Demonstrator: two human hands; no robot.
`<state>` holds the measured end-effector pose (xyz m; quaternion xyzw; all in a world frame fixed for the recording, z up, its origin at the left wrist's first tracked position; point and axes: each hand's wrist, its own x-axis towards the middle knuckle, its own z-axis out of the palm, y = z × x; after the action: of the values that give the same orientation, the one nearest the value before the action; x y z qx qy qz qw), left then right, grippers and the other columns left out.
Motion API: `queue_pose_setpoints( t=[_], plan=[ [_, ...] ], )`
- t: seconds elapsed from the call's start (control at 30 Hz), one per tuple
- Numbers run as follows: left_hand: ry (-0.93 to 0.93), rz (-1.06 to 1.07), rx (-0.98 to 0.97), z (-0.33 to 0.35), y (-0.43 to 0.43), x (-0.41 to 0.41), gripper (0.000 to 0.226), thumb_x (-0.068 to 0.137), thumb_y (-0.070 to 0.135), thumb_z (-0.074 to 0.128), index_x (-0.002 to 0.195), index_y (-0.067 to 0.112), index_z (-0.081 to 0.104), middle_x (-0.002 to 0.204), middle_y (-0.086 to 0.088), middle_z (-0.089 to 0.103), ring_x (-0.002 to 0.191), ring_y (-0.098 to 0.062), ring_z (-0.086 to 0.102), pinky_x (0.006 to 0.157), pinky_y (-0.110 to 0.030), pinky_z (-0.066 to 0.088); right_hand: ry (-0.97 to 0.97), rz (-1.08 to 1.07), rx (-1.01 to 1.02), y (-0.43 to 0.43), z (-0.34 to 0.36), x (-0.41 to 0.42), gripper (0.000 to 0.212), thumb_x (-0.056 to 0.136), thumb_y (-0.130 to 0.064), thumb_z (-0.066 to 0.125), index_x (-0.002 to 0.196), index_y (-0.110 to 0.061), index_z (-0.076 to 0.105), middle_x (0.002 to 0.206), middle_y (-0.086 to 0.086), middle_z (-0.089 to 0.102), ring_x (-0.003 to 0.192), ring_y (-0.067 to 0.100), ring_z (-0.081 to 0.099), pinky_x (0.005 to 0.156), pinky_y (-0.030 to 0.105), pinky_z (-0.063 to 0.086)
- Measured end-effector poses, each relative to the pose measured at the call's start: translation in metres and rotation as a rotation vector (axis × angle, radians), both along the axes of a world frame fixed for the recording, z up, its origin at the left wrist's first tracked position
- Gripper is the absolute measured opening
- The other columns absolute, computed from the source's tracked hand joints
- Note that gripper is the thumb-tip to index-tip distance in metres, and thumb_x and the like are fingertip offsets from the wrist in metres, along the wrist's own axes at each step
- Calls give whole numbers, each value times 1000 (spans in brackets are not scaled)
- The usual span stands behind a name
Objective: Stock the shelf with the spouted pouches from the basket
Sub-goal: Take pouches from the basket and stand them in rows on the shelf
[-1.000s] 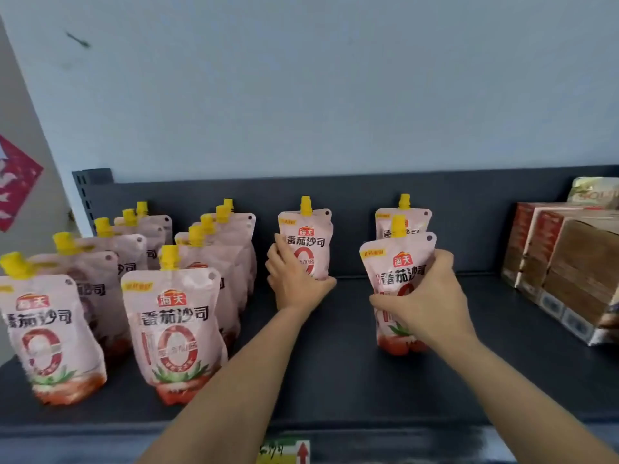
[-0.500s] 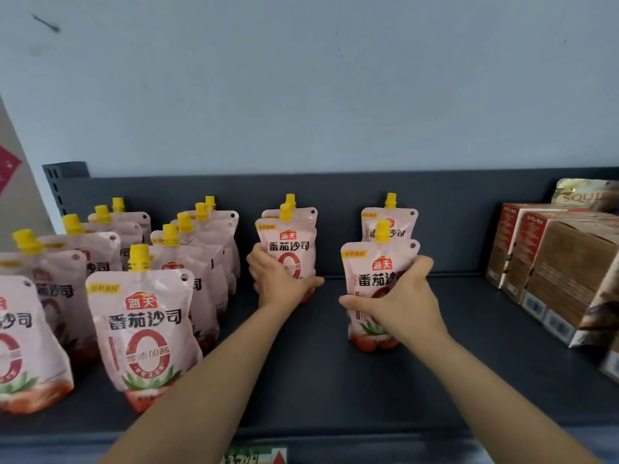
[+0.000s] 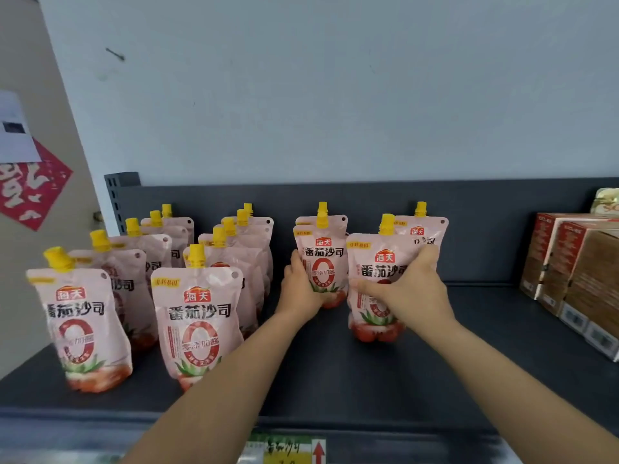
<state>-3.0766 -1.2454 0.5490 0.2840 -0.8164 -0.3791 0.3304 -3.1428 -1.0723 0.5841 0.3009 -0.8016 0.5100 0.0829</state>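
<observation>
Step in hand: seating two spouted pouches on the shelf [image 3: 469,336], one per hand. The left hand [image 3: 303,289] grips the left-held pouch [image 3: 323,259] at its left side and lower edge, fingers curled round it. This pouch stands upright directly in front of a rear pouch of which little more than the spout [image 3: 322,207] shows. The right hand [image 3: 408,293] grips the right-held pouch [image 3: 375,259] across its front and right edge. Its base appears to touch the shelf, in front of a second rear pouch [image 3: 423,229]. The two held pouches extend the third and fourth rows, to the right of two full rows [image 3: 197,316] at the left end. A stack of boxes [image 3: 576,262] occupies the right end, well apart. The basket is not in view. Judgement: this placement is nearly complete. The next move calls for confirming that each pouch stands unaided, label forward, then easing the fingers off gently, since the soft base may tip. Both rows have room for further pouches toward the front edge.
</observation>
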Motion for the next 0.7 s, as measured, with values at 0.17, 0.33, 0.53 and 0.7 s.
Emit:
queue_pose_setpoints(
  t=[0.17,0.33,0.53,0.7],
  plan=[
    [30,-47,24,1,-1,0,97,71,23,80,147,20,21,136,-9,47,124,-24,48,100,-47,45,-2,92,21,-29,-7,1,85,50,-49,87,100,-22,23,90,-9,55,76,9,60,56,26,50],
    [24,-81,111,-1,-3,2,75,91,23,60,151,31,16,143,-6,44,129,-22,45,106,-45,40,-12,115,-53,-50,-3,-5,79,56,-50,84,100,-19,26,83,-17,48,70,1,56,53,23,48],
    [196,153,518,8,13,18,53,96,6,35,148,16,28,152,-5,33,138,-25,32,111,-40,29,-26,146,-44,-68,-6,-4,78,60,-50,82,101,-20,24,98,-6,52,84,15,59,63,30,52],
    [310,66,586,14,30,26,36,94,20,32,117,16,59,115,-7,65,108,-24,60,96,-45,48,-64,186,-69,-82,-7,6,83,52,-59,81,100,-24,24,92,-11,49,82,13,58,52,21,44]
  ],
)
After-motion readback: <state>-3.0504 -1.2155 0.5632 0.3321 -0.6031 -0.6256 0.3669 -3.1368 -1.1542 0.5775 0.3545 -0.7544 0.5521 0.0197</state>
